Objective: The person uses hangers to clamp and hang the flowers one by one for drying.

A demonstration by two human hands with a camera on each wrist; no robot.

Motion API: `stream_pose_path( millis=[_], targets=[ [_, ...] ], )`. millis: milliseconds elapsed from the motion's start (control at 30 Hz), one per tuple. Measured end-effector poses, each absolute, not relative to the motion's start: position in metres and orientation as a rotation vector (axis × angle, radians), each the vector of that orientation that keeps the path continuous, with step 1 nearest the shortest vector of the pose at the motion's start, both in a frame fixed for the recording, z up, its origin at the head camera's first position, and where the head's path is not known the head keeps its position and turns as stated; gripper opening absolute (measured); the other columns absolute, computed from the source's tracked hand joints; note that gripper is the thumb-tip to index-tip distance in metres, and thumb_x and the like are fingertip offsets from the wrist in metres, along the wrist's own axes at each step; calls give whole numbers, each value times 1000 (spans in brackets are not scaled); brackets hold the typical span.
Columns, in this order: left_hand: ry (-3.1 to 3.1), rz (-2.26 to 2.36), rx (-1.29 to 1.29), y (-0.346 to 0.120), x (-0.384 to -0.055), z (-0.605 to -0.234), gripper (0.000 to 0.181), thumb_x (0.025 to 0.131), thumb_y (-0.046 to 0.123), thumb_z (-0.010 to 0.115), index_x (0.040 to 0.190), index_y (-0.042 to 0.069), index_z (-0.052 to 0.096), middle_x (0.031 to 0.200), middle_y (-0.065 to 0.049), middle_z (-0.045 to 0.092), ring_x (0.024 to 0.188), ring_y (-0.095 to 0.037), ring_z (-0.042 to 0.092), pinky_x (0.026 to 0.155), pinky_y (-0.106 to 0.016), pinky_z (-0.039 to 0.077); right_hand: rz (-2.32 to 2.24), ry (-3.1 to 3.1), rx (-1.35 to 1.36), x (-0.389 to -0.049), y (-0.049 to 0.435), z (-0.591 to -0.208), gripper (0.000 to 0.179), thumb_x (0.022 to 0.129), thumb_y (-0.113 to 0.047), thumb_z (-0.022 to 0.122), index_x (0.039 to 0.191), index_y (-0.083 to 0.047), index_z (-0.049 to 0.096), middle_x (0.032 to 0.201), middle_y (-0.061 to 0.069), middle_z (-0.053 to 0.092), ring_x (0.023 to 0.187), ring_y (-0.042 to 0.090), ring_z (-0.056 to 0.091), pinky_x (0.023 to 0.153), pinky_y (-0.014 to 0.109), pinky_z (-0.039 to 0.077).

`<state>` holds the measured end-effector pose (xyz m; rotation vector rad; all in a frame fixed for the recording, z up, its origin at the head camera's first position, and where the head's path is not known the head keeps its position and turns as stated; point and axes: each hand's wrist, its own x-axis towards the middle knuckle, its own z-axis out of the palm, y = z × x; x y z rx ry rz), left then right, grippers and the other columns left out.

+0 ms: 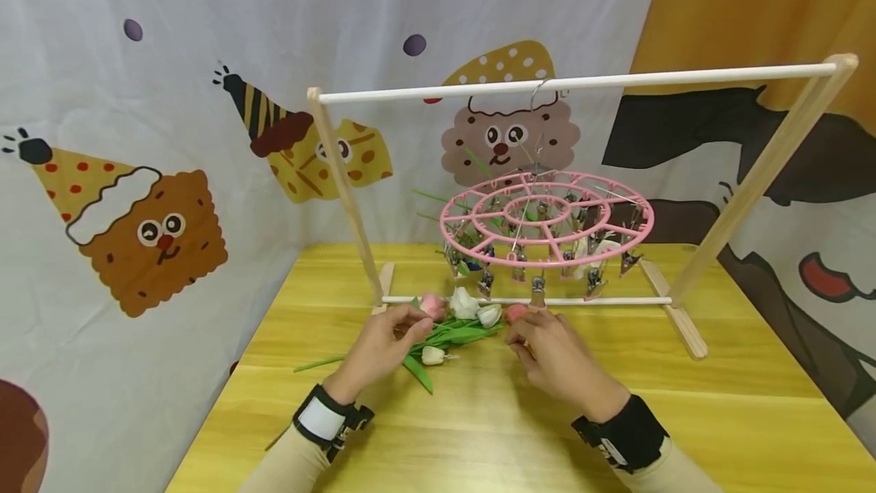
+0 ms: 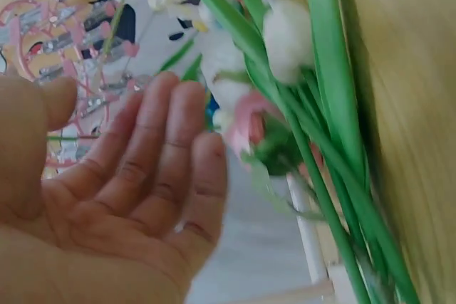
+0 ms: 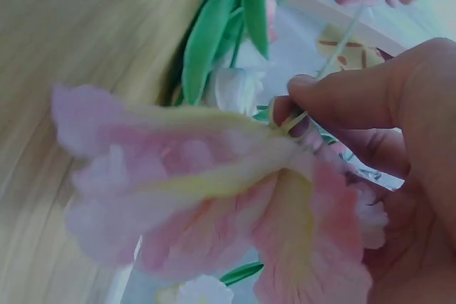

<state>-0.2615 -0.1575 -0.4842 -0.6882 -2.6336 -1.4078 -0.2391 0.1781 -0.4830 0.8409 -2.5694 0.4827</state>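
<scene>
My right hand [image 1: 557, 356] pinches the thin stem of a pink artificial flower [image 3: 214, 190] between thumb and forefinger. Its ruffled petals with yellow-green streaks fill the right wrist view; the head view mostly hides them. The pale stem [image 3: 342, 44] runs toward my left hand [image 1: 386, 341]. That hand has its fingers loosely bent, palm facing the left wrist camera; whether it touches the stem I cannot tell. Beside it lies a bunch of artificial tulips, with a pink tulip [image 1: 432, 306], a white tulip [image 1: 464, 303], a cream tulip [image 1: 433, 356] and green leaves [image 1: 458, 335].
A pink round clip hanger [image 1: 547, 265] with several metal clips hangs by a hook from the white bar [image 1: 616, 81] of a wooden stand [image 1: 760, 181]. Some flowers and stems show behind the hanger. A cartoon-print cloth [image 1: 274, 21] backs the wood-grain table [image 1: 753, 402].
</scene>
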Motion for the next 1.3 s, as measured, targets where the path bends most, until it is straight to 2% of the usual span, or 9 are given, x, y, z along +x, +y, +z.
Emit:
stream_pose_path(
  millis=[100,233,367,533,700,933,1100,1167,1300],
  targets=[
    [-2548,-1541,-760,-151,-259,-484,24,117,25,76,136,11,80,124,-10,87,105,-21,85,91,-28,68,554,-2556,841,-239,175,-481,21,95,-5,96,102,-21,85,99,-6,83,94,15,77,90,48,65],
    [-2384,-1722,-822,-141,-260,-481,26,114,16,78,140,10,78,128,-20,85,107,-18,84,92,-33,71,649,-2514,857,-238,168,-478,18,98,-7,94,105,-21,84,100,-8,82,88,7,72,88,41,65],
    [-2208,-1832,-874,-135,-259,-476,20,114,3,74,134,5,79,127,-25,84,103,-22,87,90,-38,73,732,-2502,872,-235,162,-477,19,101,-7,92,108,-22,83,102,-9,80,90,5,67,77,28,58],
    [-2078,-1889,-915,-131,-257,-470,15,113,-4,72,124,0,81,121,-26,84,98,-15,86,89,-41,74,802,-2517,865,-234,157,-475,20,102,-7,91,108,-24,81,103,-11,79,93,6,68,78,27,59],
    [-2069,-1802,-929,-128,-254,-461,12,112,-3,74,120,0,82,113,-25,85,95,-14,86,86,-43,74,793,-2506,855,-231,155,-471,21,101,-7,92,111,-23,83,106,-10,81,97,10,72,84,32,63],
    [-2109,-1553,-936,-126,-247,-443,13,109,0,79,117,8,86,107,-11,89,92,-17,87,78,-31,72,830,-2417,869,-220,152,-461,27,99,-4,93,122,-15,87,114,2,85,93,17,74,76,29,62],
    [-2103,-1315,-997,-123,-241,-430,16,105,2,84,116,13,87,106,-3,89,91,-14,85,74,-23,66,796,-2263,899,-210,147,-451,34,95,-2,96,125,-14,86,113,3,87,98,19,80,84,38,70],
    [-2080,-1236,-1036,-121,-239,-424,16,104,3,85,116,14,87,105,-4,88,89,-13,83,73,-22,64,813,-2198,917,-206,145,-446,38,92,0,97,126,-13,85,114,4,87,101,21,82,84,38,71],
    [-2014,-1163,-1118,-114,-234,-413,19,101,0,87,115,13,87,103,-4,86,85,-13,79,73,-19,63,897,-2090,952,-203,139,-436,42,91,6,95,129,-11,84,115,5,85,97,17,82,78,25,67]
  ],
)
